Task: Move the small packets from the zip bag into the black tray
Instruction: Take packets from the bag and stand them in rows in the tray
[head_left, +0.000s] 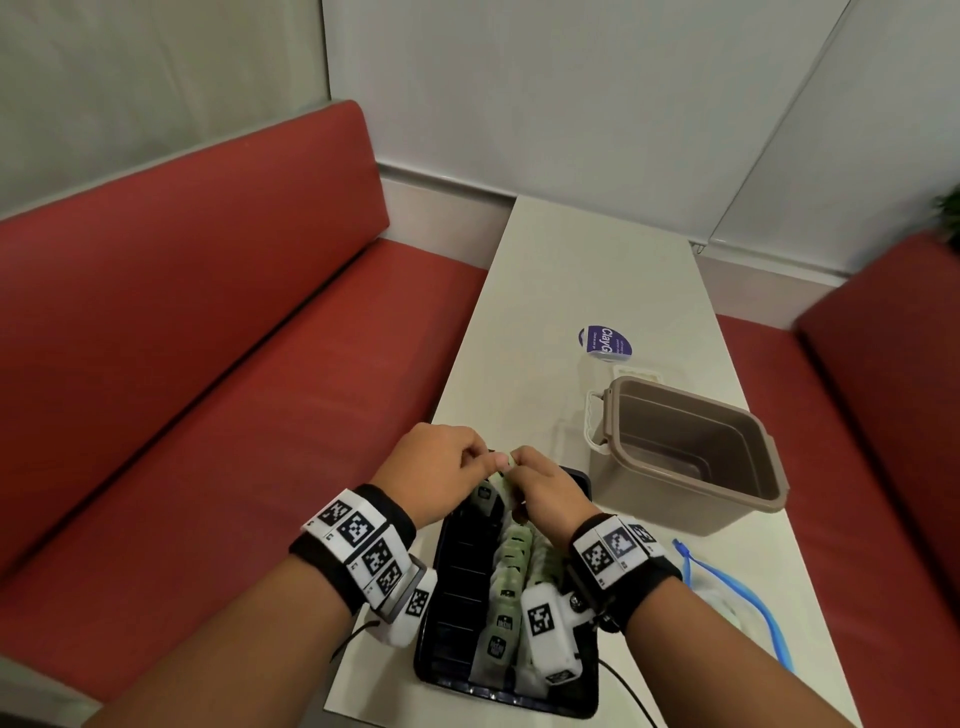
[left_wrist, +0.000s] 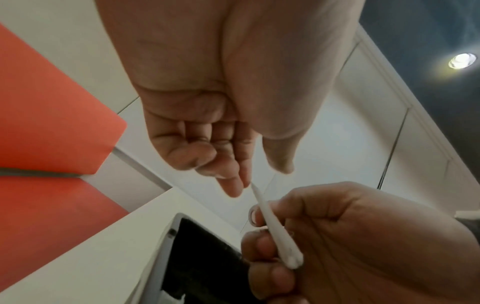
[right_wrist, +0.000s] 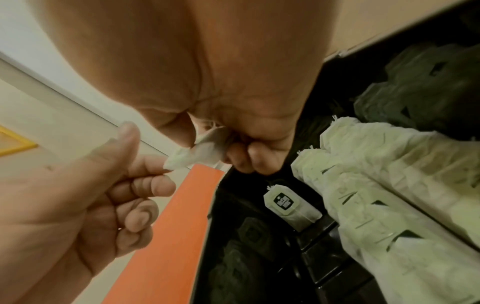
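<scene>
A small pale green packet (head_left: 511, 460) hangs above the far end of the black tray (head_left: 462, 587). My right hand (head_left: 535, 478) pinches its body (left_wrist: 281, 240). My left hand (head_left: 457, 462) meets it from the left, and its curled fingers hold the packet's free end (right_wrist: 179, 159). Several packets (head_left: 511, 566) lie in rows along the tray's middle and right (right_wrist: 389, 195). One more packet (right_wrist: 288, 205) lies alone at the far end of the tray's left lane. The zip bag (head_left: 727, 597), clear with a blue zip strip, lies on the table to the right, partly behind my right wrist.
An open beige plastic container (head_left: 685, 457) stands right of the tray, with a purple round lid (head_left: 605, 340) beyond it. The narrow white table (head_left: 571, 270) runs away from me between red benches (head_left: 208, 338). The table's left edge lies close to the tray.
</scene>
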